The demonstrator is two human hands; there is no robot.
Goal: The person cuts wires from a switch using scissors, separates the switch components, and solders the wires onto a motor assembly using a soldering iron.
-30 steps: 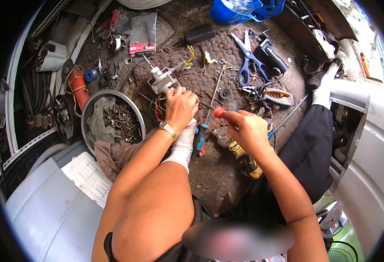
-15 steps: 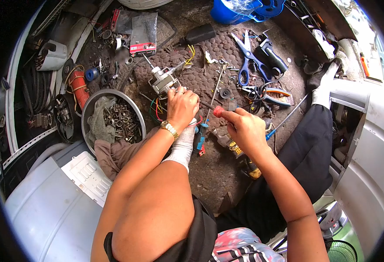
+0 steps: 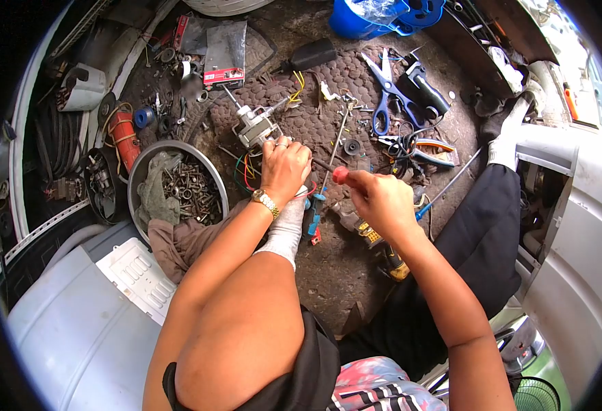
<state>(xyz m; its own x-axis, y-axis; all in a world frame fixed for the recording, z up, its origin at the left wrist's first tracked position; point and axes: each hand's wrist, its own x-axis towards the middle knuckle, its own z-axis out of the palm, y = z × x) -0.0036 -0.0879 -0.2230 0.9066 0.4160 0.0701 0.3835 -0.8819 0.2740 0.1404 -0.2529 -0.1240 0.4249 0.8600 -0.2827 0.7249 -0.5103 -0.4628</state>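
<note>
Repair workshop (pliers, bolts)

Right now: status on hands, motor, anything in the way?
Left hand at motor's near end. Right hand gripping red-handled tool, shaft toward left hand. Coloured wires close beside left hand.

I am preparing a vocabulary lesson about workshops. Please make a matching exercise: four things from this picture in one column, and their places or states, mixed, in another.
Column 1
1. small motor
2. scissors
3. round bowl
4. red-handled tool

Column 2
A. contains small metal parts and a rag
B. gripped by the right hand
C. lying with blades apart
D. held by the left hand, a shaft jutting out

Right pairs: 1-D, 2-C, 3-A, 4-B
</note>
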